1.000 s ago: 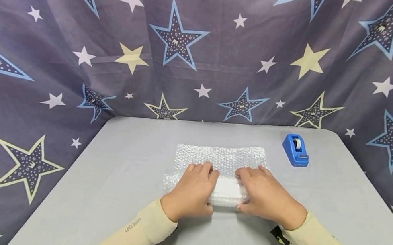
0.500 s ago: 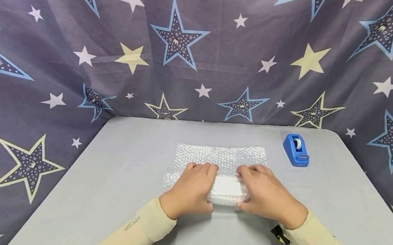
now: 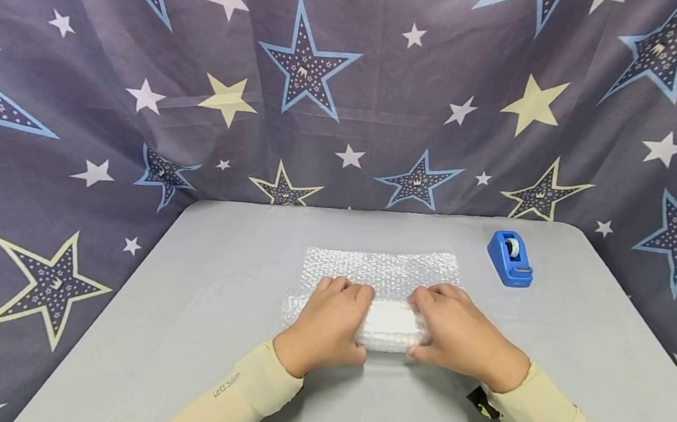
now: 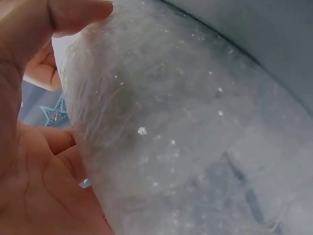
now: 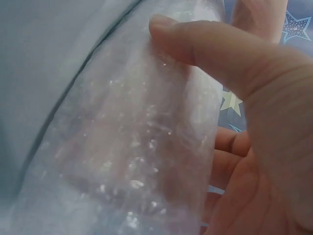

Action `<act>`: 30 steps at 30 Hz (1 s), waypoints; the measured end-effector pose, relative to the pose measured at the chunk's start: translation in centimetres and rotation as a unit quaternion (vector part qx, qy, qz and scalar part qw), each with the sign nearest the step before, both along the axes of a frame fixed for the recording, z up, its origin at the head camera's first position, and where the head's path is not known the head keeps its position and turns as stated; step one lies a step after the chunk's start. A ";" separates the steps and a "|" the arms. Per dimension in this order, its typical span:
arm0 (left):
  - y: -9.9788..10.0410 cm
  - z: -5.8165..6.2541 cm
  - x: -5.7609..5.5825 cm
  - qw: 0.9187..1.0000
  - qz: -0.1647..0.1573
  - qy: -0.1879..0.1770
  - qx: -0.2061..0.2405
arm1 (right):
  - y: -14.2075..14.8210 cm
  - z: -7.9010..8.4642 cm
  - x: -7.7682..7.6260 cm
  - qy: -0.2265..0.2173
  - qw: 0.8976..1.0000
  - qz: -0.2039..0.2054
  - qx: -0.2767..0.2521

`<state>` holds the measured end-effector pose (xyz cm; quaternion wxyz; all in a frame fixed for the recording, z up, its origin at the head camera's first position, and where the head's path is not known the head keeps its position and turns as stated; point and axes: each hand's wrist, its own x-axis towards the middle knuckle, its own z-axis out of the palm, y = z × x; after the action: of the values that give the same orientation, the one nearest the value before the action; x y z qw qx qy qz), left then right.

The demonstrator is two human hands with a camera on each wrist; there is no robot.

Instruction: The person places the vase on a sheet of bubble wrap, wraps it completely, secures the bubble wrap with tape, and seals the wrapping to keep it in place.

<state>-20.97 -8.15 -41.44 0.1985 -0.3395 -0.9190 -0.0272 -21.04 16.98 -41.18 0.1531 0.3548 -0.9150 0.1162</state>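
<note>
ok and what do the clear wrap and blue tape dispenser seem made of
Wrap: clear, glossy plastic film, likely bubble wrap, since rows of small bumps catch the light. Tape dispenser: probably hard moulded plastic, judging by its even blue colour and crisp shape; exact finish unclear at this size.

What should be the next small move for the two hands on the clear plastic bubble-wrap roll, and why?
Probably, the left hand and right hand should turn the clear plastic bubble-wrap roll slightly forward, because both grip it and a flat stretch of clear bubble wrap lies just beyond it on the light grey table, apparently not yet rolled up.
</note>
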 end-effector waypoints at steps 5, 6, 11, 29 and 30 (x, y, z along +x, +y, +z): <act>0.0 0.0 0.1 1.000 0.010 -0.002 -0.004 | 0.1 -0.1 0.1 -0.007 1.000 0.005 0.019; 0.0 0.0 0.1 1.000 0.011 -0.003 -0.004 | 0.1 -0.2 0.1 -0.010 1.000 0.005 0.021; 0.0 -0.2 -0.2 1.000 0.016 -0.004 0.000 | 0.1 -0.6 0.0 -0.016 1.000 0.007 0.021; 0.0 -0.9 -0.7 1.000 0.012 -0.008 0.000 | 0.3 -0.6 -0.5 -0.030 0.999 0.003 0.016; 0.0 -0.8 -0.7 1.000 0.012 -0.009 -0.001 | 0.3 -0.5 -0.5 -0.029 0.999 0.002 0.018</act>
<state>-21.69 -8.11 -42.28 0.1901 -0.3281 -0.9249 -0.0269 -21.53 17.31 -41.72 0.1202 0.3556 -0.9203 0.1100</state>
